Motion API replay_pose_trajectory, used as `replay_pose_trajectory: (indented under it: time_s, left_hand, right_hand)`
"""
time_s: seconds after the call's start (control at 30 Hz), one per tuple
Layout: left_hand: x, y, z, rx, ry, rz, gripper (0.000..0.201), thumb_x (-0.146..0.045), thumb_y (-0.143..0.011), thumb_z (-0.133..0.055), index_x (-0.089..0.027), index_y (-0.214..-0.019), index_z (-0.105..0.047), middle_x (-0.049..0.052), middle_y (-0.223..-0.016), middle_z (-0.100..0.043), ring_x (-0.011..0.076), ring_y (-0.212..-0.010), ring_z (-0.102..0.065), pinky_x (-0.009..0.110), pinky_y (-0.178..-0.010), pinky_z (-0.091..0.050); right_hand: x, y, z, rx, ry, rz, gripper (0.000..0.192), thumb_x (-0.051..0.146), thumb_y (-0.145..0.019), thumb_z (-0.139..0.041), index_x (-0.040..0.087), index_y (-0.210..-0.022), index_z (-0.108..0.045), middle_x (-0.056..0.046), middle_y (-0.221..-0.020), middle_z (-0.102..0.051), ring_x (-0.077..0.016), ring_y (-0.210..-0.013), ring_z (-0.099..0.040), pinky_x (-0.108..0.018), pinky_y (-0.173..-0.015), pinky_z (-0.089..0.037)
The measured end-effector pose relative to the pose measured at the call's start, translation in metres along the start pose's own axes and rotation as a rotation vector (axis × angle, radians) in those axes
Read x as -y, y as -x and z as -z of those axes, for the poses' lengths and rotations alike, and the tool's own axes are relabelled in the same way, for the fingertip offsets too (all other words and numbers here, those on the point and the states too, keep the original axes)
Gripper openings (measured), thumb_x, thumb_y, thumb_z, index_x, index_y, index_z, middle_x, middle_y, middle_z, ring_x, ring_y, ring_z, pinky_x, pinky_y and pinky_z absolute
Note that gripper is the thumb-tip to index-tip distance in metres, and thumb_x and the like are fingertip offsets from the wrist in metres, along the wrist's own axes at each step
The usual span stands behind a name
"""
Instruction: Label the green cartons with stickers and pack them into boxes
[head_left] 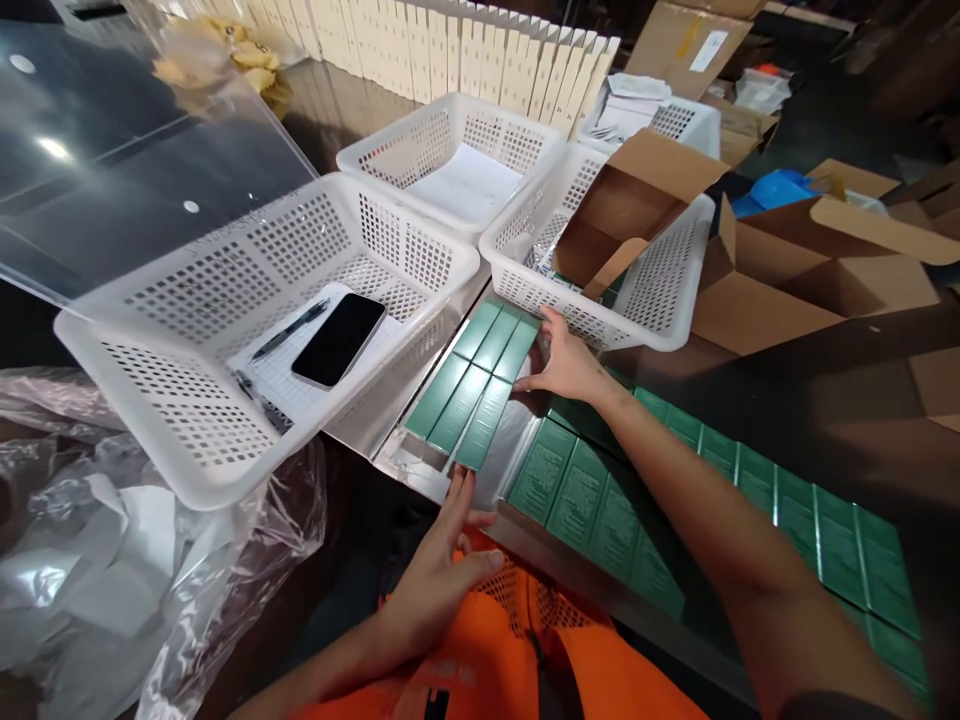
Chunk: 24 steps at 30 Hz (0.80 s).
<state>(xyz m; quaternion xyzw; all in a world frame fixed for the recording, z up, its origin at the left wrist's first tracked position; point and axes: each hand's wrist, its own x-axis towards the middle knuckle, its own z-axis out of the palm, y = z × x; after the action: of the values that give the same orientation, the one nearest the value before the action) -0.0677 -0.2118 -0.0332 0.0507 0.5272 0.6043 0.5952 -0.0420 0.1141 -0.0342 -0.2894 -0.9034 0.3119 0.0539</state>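
Green shrink-wrapped boxes (474, 375), several in two rows of three, lie flat on a metal strip before me. My left hand (446, 570) has its fingers stretched out, the tips touching the near end of this group. At the right side of the same group is my right hand (566, 365), thumb and fingers spread apart around the edge near its far corner. More green boxes (577, 490) stand side by side to the right, partly beneath my right forearm. Another line of green boxes (795, 510) runs beyond that arm.
A white basket (405, 235) at left holds a black phone (339, 340), a pen and paper. Behind are a white basket (555, 150) with paper and another white basket (679, 300) holding an open carton (637, 200). Cartons (795, 270) stand right; clear plastic bagging (247, 540) lies left.
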Motion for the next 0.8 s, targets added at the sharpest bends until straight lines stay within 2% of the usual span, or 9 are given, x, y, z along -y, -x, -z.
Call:
replay_pose_trajectory:
  time_s: [0.1,0.2,0.37,0.4,0.47,0.57,0.67,0.73,0.8]
  left_hand:
    - [-0.006,0.003,0.002,-0.033,-0.013,0.079,0.105,-0.036,-0.07,-0.078,-0.02,-0.162,-0.028,0.014,-0.131,-0.064,0.0301,-0.114,-0.057,0.04,-0.101,-0.04]
    - [-0.011,0.004,0.0,-0.032,0.028,0.075,0.112,-0.04,-0.069,-0.078,-0.019,-0.163,-0.022,0.012,-0.126,-0.067,0.028,-0.111,-0.057,0.041,-0.103,-0.038]
    - [-0.005,0.005,0.002,-0.052,0.088,0.075,0.112,-0.037,-0.072,-0.078,-0.025,-0.164,-0.016,0.012,-0.134,-0.065,0.0263,-0.11,-0.06,0.04,-0.099,-0.041]
    - [-0.003,0.006,0.004,-0.058,0.119,0.069,0.108,-0.034,-0.073,-0.078,-0.026,-0.164,-0.021,0.011,-0.136,-0.064,0.0264,-0.113,-0.06,0.038,-0.097,-0.042]
    - [0.001,0.006,0.008,-0.026,0.21,0.087,0.093,-0.027,-0.07,-0.077,-0.024,-0.156,-0.041,0.013,-0.14,-0.061,0.027,-0.115,-0.062,0.034,-0.088,-0.045]
    - [0.003,0.0,0.009,0.146,0.378,0.242,0.062,-0.02,-0.065,-0.074,-0.016,-0.127,-0.067,0.016,-0.134,-0.065,0.0284,-0.108,-0.067,0.031,-0.075,-0.047]
    - [0.003,-0.01,0.002,0.265,0.509,0.369,0.041,-0.018,-0.068,-0.068,-0.013,-0.109,-0.072,0.015,-0.124,-0.071,0.028,-0.108,-0.07,0.031,-0.079,-0.049]
    - [0.005,-0.015,-0.004,0.274,0.552,0.364,0.036,-0.019,-0.07,-0.066,-0.013,-0.105,-0.073,0.015,-0.125,-0.071,0.0279,-0.113,-0.068,0.031,-0.085,-0.049]
    - [0.009,-0.017,-0.008,0.275,0.546,0.321,0.038,-0.021,-0.071,-0.068,-0.013,-0.108,-0.073,0.016,-0.129,-0.069,0.0299,-0.122,-0.064,0.034,-0.092,-0.048]
  right_hand:
    - [0.004,0.008,0.0,0.049,0.101,0.023,0.156,0.059,-0.051,-0.094,0.019,-0.162,0.009,-0.028,-0.161,-0.032,-0.0451,-0.151,-0.029,-0.067,-0.122,-0.015]
    - [0.01,0.013,-0.004,0.09,0.157,0.04,0.158,0.063,-0.054,-0.09,0.02,-0.161,0.018,-0.028,-0.166,-0.019,-0.0463,-0.155,-0.015,-0.074,-0.119,0.001]
    - [0.02,0.018,-0.004,0.093,0.202,0.015,0.154,0.063,-0.06,-0.087,0.018,-0.161,0.021,-0.027,-0.167,-0.014,-0.0453,-0.155,-0.013,-0.075,-0.117,0.005]
    - [0.019,0.018,0.0,0.09,0.208,0.007,0.153,0.063,-0.06,-0.087,0.019,-0.161,0.018,-0.026,-0.168,-0.013,-0.0455,-0.155,-0.014,-0.075,-0.118,0.002]
    - [0.013,0.021,0.014,0.08,0.212,-0.011,0.141,0.064,-0.063,-0.085,0.019,-0.164,0.004,-0.023,-0.168,-0.018,-0.0463,-0.154,-0.018,-0.073,-0.12,-0.01]
    - [-0.005,0.026,0.039,0.062,0.246,-0.062,0.107,0.069,-0.074,-0.072,0.018,-0.159,-0.031,-0.02,-0.16,-0.038,-0.0462,-0.146,-0.036,-0.064,-0.117,-0.033]
    - [-0.021,0.031,0.054,0.112,0.341,-0.134,0.089,0.075,-0.077,-0.065,0.017,-0.144,-0.055,-0.021,-0.145,-0.055,-0.0489,-0.134,-0.05,-0.065,-0.108,-0.043]
    - [-0.028,0.034,0.056,0.164,0.383,-0.165,0.085,0.076,-0.072,-0.069,0.018,-0.135,-0.063,-0.021,-0.138,-0.06,-0.0517,-0.13,-0.051,-0.069,-0.105,-0.043]
    - [-0.032,0.036,0.056,0.192,0.373,-0.154,0.085,0.072,-0.065,-0.077,0.019,-0.13,-0.065,-0.02,-0.138,-0.061,-0.0511,-0.131,-0.051,-0.068,-0.106,-0.043]
